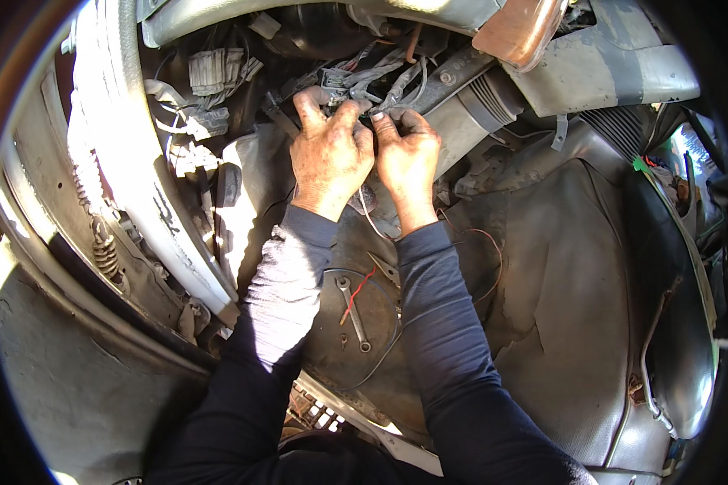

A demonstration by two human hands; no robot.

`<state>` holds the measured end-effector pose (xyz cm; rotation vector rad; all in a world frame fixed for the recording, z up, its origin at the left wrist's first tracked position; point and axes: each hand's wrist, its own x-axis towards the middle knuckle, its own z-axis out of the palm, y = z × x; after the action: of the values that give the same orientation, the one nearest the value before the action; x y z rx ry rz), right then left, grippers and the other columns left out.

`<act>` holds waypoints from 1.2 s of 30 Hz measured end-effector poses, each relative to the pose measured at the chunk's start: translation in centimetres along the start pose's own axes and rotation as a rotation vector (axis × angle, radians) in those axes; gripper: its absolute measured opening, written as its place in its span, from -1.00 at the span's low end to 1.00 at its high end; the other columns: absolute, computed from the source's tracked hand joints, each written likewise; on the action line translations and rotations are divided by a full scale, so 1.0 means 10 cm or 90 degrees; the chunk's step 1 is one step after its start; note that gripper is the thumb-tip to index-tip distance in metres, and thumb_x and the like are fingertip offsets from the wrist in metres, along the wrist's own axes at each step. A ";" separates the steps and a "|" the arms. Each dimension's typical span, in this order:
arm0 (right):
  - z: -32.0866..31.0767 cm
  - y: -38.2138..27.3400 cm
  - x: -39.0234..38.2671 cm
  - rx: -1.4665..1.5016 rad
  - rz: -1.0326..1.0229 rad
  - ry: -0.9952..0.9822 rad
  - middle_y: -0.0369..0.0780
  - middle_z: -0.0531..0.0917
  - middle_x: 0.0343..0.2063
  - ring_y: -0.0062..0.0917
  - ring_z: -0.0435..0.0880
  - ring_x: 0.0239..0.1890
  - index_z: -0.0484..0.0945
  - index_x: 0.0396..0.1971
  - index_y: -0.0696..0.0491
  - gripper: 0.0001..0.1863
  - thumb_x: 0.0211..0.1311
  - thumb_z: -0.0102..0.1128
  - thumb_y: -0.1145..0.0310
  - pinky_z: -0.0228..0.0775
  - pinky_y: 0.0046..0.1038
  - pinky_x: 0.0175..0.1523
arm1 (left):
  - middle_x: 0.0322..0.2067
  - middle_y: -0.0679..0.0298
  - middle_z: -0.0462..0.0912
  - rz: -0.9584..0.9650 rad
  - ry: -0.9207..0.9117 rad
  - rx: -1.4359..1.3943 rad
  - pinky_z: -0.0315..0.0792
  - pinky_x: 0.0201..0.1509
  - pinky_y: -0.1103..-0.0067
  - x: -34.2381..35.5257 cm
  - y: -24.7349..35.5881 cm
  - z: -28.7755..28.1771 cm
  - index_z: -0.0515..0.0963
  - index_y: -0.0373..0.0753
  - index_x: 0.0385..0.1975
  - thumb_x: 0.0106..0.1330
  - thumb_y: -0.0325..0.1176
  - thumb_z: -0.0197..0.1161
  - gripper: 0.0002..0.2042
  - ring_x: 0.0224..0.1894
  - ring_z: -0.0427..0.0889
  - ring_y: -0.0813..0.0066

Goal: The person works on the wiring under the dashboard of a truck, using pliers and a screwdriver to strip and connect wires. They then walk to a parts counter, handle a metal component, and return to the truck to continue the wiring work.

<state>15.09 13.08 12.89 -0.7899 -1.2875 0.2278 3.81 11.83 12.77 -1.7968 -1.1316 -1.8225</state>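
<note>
Both hands are up at a tangled bundle of grey wires (pixel 352 74) beneath the dashboard. My left hand (pixel 332 160) has its fingers bent and closed at the bundle's lower edge, its fingertips largely hidden. Close beside it on the right, my right hand (pixel 407 170) pinches with thumb and forefinger at something small and dark, too hidden to name. A thin pale wire (pixel 366 212) hangs between the wrists. Pale connector blocks (pixel 214 71) sit to the left of the hands, and a grey steering column cover (pixel 469 121) runs behind and right of them.
A wrench (pixel 353 314), a short red wire (pixel 357 296) and thin cables lie on the dark floor (pixel 368 380) between my forearms. A white door frame (pixel 129 162) with rust and springs beside it bounds the left. A worn dark panel (pixel 566 307) fills the right, beside a bent metal rod (pixel 647 356).
</note>
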 end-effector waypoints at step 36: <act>-0.18 -0.02 0.15 0.435 0.319 -0.229 -0.21 0.65 -0.47 -0.64 0.46 -0.65 0.57 -0.22 0.23 -0.86 0.52 0.07 0.49 0.27 -0.58 -0.57 | -0.05 0.27 0.55 0.066 0.002 0.013 0.63 -0.19 0.24 0.19 -0.05 0.07 0.72 -0.10 -0.18 0.20 -0.35 0.41 -0.81 -0.25 0.74 0.14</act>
<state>17.14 13.05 14.05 -0.4687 -1.2030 1.1902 3.65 13.17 14.35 -1.8056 -1.0334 -1.7473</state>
